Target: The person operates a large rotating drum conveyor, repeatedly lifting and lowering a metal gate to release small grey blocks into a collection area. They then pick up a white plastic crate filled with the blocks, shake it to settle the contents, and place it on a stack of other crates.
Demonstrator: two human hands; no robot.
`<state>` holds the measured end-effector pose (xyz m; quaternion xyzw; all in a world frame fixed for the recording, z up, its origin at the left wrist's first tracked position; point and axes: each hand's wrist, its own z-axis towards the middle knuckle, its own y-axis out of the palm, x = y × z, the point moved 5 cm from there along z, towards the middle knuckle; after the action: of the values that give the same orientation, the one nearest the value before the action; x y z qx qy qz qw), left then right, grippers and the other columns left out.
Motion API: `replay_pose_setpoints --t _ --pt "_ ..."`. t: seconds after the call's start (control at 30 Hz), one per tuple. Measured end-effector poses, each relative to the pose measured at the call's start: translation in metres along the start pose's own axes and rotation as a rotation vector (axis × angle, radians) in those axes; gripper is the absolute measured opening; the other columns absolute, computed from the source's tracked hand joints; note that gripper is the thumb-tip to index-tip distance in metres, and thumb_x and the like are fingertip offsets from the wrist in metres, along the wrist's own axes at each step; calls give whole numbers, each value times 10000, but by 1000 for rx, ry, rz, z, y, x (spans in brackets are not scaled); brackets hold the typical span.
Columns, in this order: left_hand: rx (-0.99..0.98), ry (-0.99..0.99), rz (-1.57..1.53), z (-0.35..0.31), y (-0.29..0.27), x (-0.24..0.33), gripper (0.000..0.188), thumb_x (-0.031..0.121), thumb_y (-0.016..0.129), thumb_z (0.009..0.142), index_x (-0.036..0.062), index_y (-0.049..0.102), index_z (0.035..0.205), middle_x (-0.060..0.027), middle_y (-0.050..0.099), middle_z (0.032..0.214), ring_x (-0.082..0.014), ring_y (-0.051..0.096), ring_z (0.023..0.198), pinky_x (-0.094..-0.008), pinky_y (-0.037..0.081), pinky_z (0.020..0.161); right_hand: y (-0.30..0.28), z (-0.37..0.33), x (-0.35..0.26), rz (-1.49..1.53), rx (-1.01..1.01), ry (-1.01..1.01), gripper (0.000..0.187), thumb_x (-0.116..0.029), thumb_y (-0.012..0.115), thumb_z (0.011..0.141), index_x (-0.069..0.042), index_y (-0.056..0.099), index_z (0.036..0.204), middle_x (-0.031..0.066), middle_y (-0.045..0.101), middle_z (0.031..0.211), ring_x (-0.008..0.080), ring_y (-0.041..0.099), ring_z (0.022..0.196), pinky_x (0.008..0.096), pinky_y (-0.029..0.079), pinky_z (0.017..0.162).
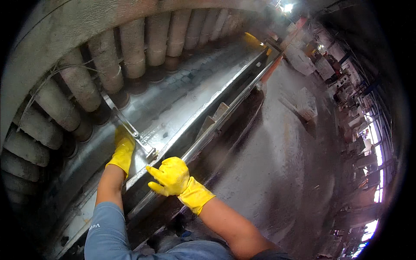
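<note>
Two yellow gloves in play here, and the hinged metal bar (118,112) is right between the action, lying aslant across the wet metal sheet (173,89) with its lower end near the bright rail (190,124). The left hand (123,149) reaches in close beside it, fingers lost in glare and shadow: can't tell whether they grip or merely rest. And the right hand (170,177), out over the rail side, has forefinger and thumb parted, nothing between them, other fingers curled. Good technique, I'd judge: steady the bar before shifting it, keep gloves off the hinge, mind that slippery-looking surface.
</note>
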<state>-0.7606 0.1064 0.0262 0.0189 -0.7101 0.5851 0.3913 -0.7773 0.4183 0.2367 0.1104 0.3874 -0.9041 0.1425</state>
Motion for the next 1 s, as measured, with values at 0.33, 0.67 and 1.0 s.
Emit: replay_pose_setpoints --t 0.33,0.67,1.0 --pt "-175 428 400 -69 -48 37 406 182 614 947 42 608 1327 -249 665 1232 -437 637 1169 -523 522 1008 6 -5 -2 -16 5 3 439 -426 790 813 -92 778 1097 15 679 722 249 651 666 427 512 688" --pt "-564 452 263 -174 -138 1 687 437 635 988 59 514 1548 -230 508 1588 -374 468 1487 -467 398 1210 2 -4 -7 -45 86 -28 395 -388 784 825 -74 798 1065 52 665 687 297 643 637 458 500 673" --pt "-275 207 277 -399 -272 -12 744 466 724 920 141 500 1550 -214 705 1274 -448 654 1131 -559 521 942 7 -13 -16 -159 196 -134 285 -294 768 883 -141 784 1123 72 661 752 307 624 704 470 466 719"
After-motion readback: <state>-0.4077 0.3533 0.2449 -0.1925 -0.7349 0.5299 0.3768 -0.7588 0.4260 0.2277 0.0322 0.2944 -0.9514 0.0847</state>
